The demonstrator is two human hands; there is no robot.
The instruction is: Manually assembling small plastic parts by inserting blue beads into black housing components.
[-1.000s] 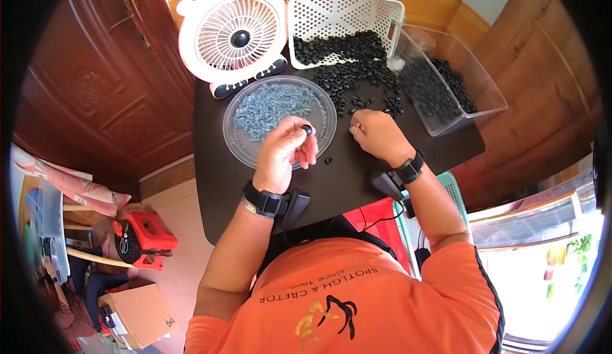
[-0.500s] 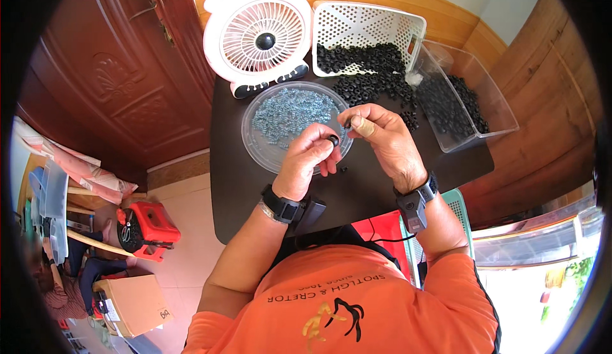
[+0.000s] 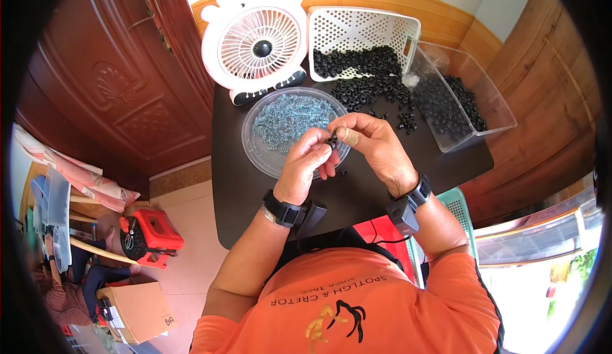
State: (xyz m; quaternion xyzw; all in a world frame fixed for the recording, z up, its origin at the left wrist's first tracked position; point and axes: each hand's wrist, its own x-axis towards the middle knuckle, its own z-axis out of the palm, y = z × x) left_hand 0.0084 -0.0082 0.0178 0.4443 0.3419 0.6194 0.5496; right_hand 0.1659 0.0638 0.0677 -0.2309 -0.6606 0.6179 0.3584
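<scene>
Over the near right rim of a round clear tub [image 3: 250, 152], my two hands meet. My left hand [image 3: 305, 164] is closed, pinching a small round black part [image 3: 332, 142] between thumb and fingertips. My right hand [image 3: 377, 148] is closed too, its thumb and forefinger brought against that part. Whatever sits inside the right fingertips is mostly hidden. Many small bluish clear pieces [image 3: 290, 119] lie in the tub. Behind my right hand, a heap of black ring-shaped parts [image 3: 370, 91] spreads on the dark table [image 3: 239, 210].
A white perforated basket [image 3: 364, 25], tipped toward the heap, holds more black parts. Right of it stands a clear plastic bin [image 3: 500, 123] with black parts. A white animal-shaped fan [image 3: 220, 67] is at the back left. A person [image 3: 67, 300] sits on the far left near a cardboard box [image 3: 143, 309].
My right hand has moved left and slightly down, bringing its fingertips from apart to touching the black part in my left hand. My left hand stays nearly in place.
</scene>
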